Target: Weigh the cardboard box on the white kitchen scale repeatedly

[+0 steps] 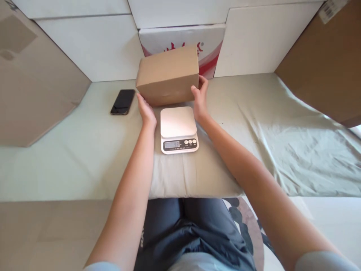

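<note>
A closed brown cardboard box (pixel 169 77) is held between my two hands, slightly tilted, just behind the scale. My left hand (pixel 146 111) supports its lower left corner, with most of the fingers hidden beneath or behind it. At the right end, my right hand (pixel 200 98) grips the side, thumb toward the front. The white digital kitchen scale (pixel 178 122) sits on the cloth between my forearms with nothing on its platform. Its small display (pixel 172 144) and round buttons face me; the reading is too small to make out.
A dark smartphone (pixel 123 101) lies left of the box on the pale green cloth (pixel 70 165). Large cardboard boxes stand at the left (pixel 36 82) and right (pixel 324 64). White boxes (pixel 93 45) form a wall at the back, one with red print.
</note>
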`<state>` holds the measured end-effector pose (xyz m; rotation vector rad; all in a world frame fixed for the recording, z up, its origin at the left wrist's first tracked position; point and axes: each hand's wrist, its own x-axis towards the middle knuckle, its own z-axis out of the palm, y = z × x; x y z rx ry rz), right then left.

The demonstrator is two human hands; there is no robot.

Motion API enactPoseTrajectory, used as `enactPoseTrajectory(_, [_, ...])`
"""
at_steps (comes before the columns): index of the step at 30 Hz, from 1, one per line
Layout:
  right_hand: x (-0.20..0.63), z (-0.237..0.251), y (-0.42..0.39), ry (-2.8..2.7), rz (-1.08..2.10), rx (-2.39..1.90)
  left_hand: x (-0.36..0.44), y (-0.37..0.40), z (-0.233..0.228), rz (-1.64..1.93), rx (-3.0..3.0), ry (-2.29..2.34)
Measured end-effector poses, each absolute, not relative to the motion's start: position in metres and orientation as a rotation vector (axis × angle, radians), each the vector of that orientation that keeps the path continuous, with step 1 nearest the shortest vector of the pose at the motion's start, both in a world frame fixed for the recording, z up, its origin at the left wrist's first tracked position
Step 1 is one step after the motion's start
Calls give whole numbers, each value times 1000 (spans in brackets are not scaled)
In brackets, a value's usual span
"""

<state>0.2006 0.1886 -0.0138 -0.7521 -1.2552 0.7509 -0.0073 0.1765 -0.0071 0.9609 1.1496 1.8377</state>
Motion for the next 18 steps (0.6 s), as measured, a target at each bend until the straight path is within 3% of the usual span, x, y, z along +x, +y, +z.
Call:
enactPoseTrajectory(6, [212,-36,202,-1109,845,-843,-5,179,-21,1780,912,1118])
enactPoseTrajectory(18, [219,-37,194,-955,941,-960,2,176,-13,1740,910,1228])
